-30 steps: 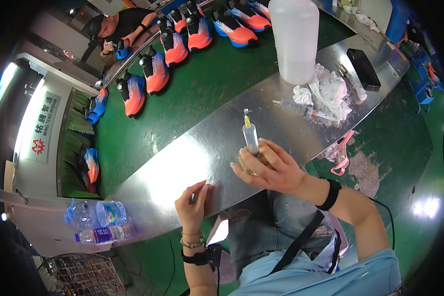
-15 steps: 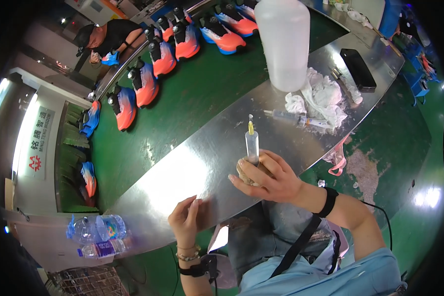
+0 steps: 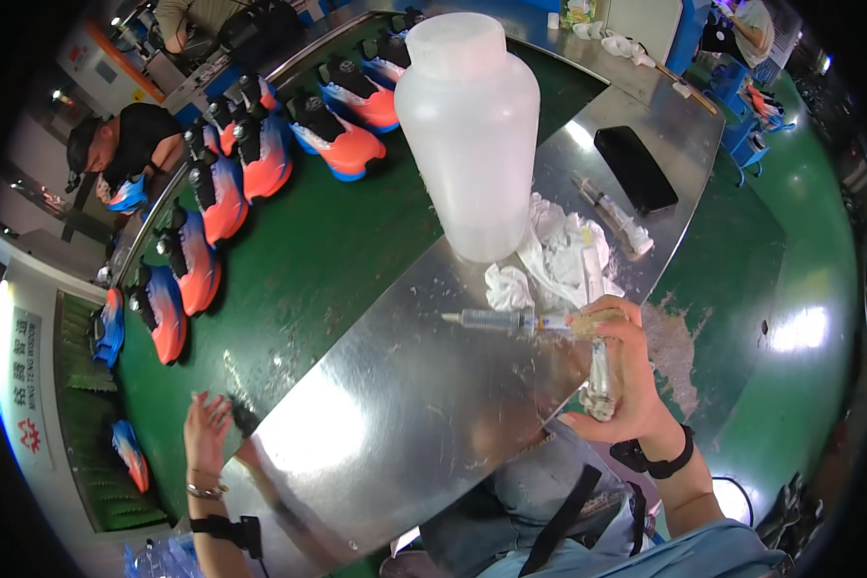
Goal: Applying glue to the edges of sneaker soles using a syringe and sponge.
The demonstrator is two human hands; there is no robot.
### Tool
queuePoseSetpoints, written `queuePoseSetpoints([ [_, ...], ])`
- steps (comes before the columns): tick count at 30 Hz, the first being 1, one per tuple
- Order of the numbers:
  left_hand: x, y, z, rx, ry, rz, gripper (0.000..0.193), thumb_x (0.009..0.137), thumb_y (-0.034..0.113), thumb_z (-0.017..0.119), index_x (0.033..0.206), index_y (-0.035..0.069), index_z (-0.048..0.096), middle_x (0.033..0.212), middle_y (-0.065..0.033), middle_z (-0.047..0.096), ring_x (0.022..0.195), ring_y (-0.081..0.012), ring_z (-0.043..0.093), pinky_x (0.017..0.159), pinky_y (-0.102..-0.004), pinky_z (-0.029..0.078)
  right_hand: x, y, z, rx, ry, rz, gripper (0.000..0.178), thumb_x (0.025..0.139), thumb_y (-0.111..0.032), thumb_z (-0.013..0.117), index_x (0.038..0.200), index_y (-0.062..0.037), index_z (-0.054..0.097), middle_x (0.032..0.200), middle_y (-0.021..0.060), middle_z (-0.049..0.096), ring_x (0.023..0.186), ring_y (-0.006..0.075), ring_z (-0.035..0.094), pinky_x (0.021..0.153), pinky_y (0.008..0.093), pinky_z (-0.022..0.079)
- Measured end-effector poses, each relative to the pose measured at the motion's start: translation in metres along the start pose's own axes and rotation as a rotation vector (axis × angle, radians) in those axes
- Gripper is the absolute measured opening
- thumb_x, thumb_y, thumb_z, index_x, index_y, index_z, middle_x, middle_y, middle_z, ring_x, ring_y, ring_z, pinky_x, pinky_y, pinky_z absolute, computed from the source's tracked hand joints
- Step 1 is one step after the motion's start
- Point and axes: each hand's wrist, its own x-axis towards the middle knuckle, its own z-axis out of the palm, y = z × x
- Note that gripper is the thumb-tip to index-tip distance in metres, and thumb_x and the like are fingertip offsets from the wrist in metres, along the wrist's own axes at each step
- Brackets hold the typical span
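Note:
My right hand (image 3: 631,371) is closed around an upright syringe (image 3: 599,361) with a yellow tip. A rough brown wrapping surrounds the barrel near my fingers. Beside it, a second syringe (image 3: 496,321) lies sideways on the metal table edge (image 3: 405,405), its far end hidden behind the hand. Crumpled white cloths (image 3: 549,241) sit just behind. My left hand (image 3: 207,429) hovers empty with fingers apart over the green surface (image 3: 347,241), near where the metal begins. A small dark spot or object by its fingertips is too blurred to name.
A large white plastic bottle (image 3: 470,144) stands by the cloths. Farther right lie another syringe (image 3: 615,217) and a black phone-like slab (image 3: 636,169). Several orange-and-blue shoes (image 3: 197,265) line the green surface's far side. A co-worker (image 3: 130,149) holds a blue shoe across from me.
My right hand has moved right with the syringe, close to the cloths. My left hand has shifted left and opened over the green surface. The view has swung right.

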Motion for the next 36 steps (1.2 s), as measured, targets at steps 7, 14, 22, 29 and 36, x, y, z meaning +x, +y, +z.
queuePoseSetpoints([
  [7, 0.155, -0.029, -0.013, -0.145, 0.001, 0.044, 0.052, 0.088, 0.036, 0.053, 0.121, -0.003, 0.041, 0.110, -0.0145, 0.053, 0.095, -0.0244, 0.058, 0.074, -0.0304, 0.053, -0.020, 0.000, -0.011, 0.161, -0.178, 0.193, 0.078, 0.052, -0.015, 0.078, 0.118, -0.0067, 0.037, 0.112, 0.0173, 0.035, 0.106, 0.0272, 0.041, 0.088, 0.0384, 0.035],
  [14, 0.255, -0.040, 0.037, -0.307, 0.131, 0.111, 0.057, 0.086, 0.036, 0.058, 0.119, -0.007, 0.041, 0.112, -0.0169, 0.052, 0.097, -0.0272, 0.058, 0.077, -0.0333, 0.053, -0.018, -0.015, -0.001, 0.217, -0.067, 0.310, 0.081, 0.047, -0.028, 0.082, 0.112, -0.0087, 0.039, 0.111, 0.0186, 0.038, 0.102, 0.0281, 0.041, 0.085, 0.0380, 0.037],
  [22, 0.216, -0.015, -0.080, -0.504, 0.552, 0.424, 0.069, 0.073, 0.031, 0.074, 0.112, -0.017, 0.041, 0.116, -0.0216, 0.049, 0.099, -0.0329, 0.056, 0.084, -0.0410, 0.053, -0.050, -0.010, 0.009, 0.360, 0.096, 0.222, 0.090, 0.045, -0.057, 0.081, 0.109, -0.0086, 0.040, 0.107, 0.0184, 0.042, 0.104, 0.0282, 0.040, 0.079, 0.0391, 0.045],
  [29, 0.092, 0.009, 0.005, -0.463, 0.376, 0.298, 0.038, 0.074, 0.014, 0.072, 0.095, -0.010, 0.052, 0.098, -0.0168, 0.058, 0.084, -0.0229, 0.062, 0.080, -0.0356, 0.055, -0.034, -0.042, 0.029, 0.376, 0.082, 0.259, 0.081, 0.049, -0.041, 0.081, 0.108, -0.0050, 0.039, 0.106, 0.0177, 0.038, 0.104, 0.0278, 0.040, 0.086, 0.0423, 0.043],
  [36, -0.008, 0.005, 0.027, -0.686, 0.054, 0.169, 0.049, 0.083, 0.015, 0.061, 0.122, -0.006, 0.040, 0.126, -0.0144, 0.045, 0.113, -0.0258, 0.050, 0.093, -0.0356, 0.048, -0.040, -0.060, 0.008, 0.157, -0.013, 0.061, 0.065, 0.051, -0.013, 0.062, 0.111, -0.0029, 0.038, 0.103, 0.0153, 0.041, 0.100, 0.0278, 0.039, 0.088, 0.0400, 0.036],
])
